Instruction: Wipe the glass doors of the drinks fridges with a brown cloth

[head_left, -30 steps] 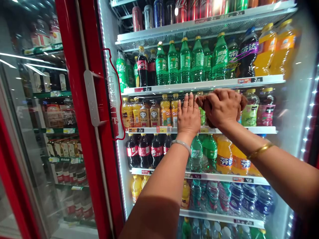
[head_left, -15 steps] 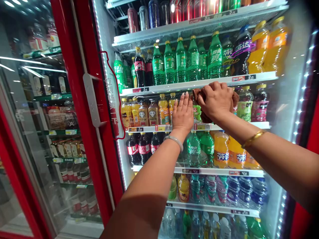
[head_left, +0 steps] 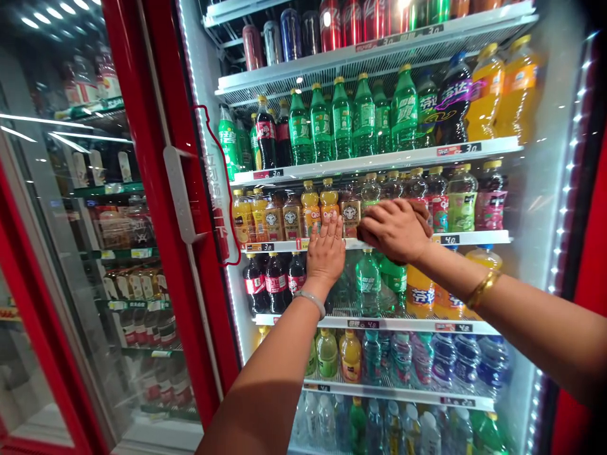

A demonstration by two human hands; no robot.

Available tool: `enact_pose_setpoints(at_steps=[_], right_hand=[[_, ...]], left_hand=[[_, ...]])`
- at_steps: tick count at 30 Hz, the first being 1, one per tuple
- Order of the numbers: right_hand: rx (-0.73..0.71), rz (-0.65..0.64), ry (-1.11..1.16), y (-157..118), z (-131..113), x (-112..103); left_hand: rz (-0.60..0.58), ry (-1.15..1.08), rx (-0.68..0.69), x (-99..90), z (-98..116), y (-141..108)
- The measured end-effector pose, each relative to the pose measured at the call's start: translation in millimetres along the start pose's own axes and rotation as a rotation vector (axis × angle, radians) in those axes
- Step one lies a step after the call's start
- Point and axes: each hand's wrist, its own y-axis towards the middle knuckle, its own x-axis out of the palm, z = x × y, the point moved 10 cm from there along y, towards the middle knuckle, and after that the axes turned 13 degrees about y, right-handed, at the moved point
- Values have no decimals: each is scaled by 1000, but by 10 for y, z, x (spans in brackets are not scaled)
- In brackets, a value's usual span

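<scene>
My left hand [head_left: 326,254] lies flat with fingers stretched out, apparently against the clear glass front of the drinks fridge. Behind it are orange juice bottles [head_left: 310,201] and the edge of the third shelf down. Just to its right, my right hand [head_left: 397,231] is pressed over a brown cloth [head_left: 422,210], fingers bent across it. Bits of the cloth stick out on both sides of the hand; the rest is hidden. Past the right hand stand a tan-labelled bottle [head_left: 351,213] and several soft drink bottles, partly covered.
A tall red door frame [head_left: 142,126] with a grey handle [head_left: 176,193] stands left of the shelves. Beyond it, another glass-fronted fridge holds more bottles. Green bottles [head_left: 341,120] line the shelf above my hands, with cans [head_left: 291,35] higher up.
Both hands have moved down and slightly left across the fridge front. The cloth has travelled with my right hand, uncovering bottles to the upper right.
</scene>
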Motion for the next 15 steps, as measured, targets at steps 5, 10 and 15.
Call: enact_pose_setpoints(at_steps=[5, 10, 15], right_hand=[[363, 182, 16, 352, 350, -90], [151, 84, 40, -9, -193, 192], [-147, -83, 95, -514, -438, 271]], left_hand=[[-24, -30, -10, 17, 5, 30], [-37, -22, -8, 22, 7, 20], [-42, -15, 8, 0, 24, 17]])
